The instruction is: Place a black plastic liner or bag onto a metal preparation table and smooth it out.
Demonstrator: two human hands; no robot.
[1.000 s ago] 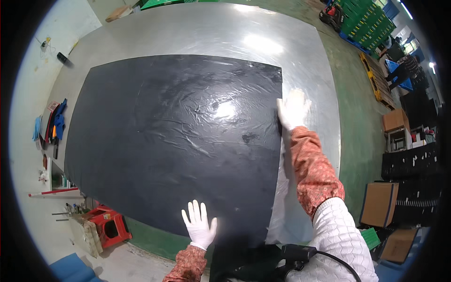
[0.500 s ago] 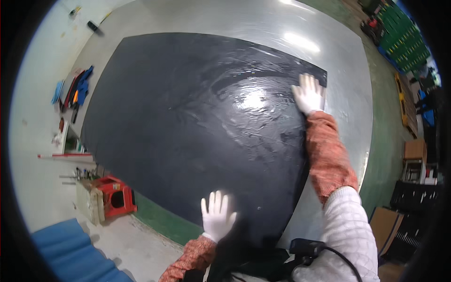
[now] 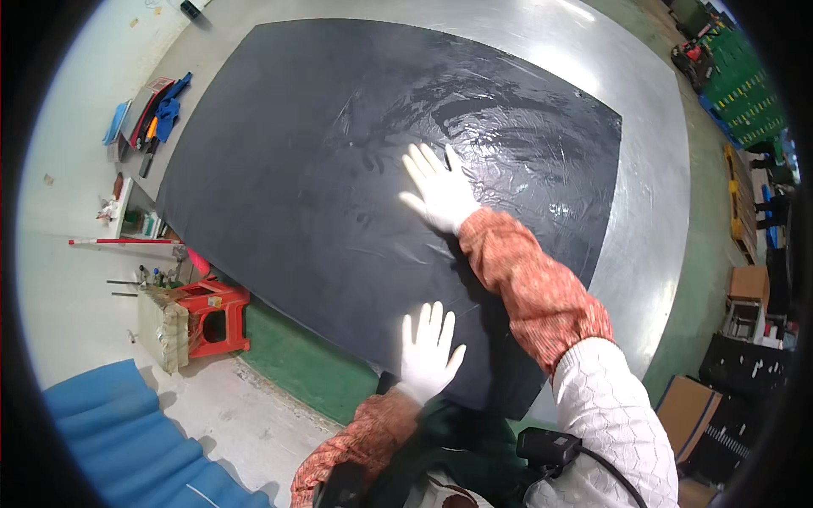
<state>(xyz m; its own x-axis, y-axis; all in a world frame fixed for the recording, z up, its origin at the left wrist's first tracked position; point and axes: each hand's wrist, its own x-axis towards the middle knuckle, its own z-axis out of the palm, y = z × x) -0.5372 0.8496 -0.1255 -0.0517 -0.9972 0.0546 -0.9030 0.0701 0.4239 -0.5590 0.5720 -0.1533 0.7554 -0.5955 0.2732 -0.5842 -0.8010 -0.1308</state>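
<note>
My right hand [image 3: 440,196] lies flat with fingers spread near the middle of the large black rubbery sheet [image 3: 279,169] under its thin clear film, and my left hand [image 3: 428,351], also spread, presses near the sheet's near edge. The sheet lies across the wide grey metal tabletop [image 3: 652,212]. I judge the smoothing part done: film around my right hand looks flat, while wrinkles remain toward the far right.

black sheet [image 3: 296,169] lies flat and bare ahead of our hands, open all round. obstacles sit off it: tool pile [image 3: 148,118] far left, red stool [image 3: 216,317] near left.
</note>
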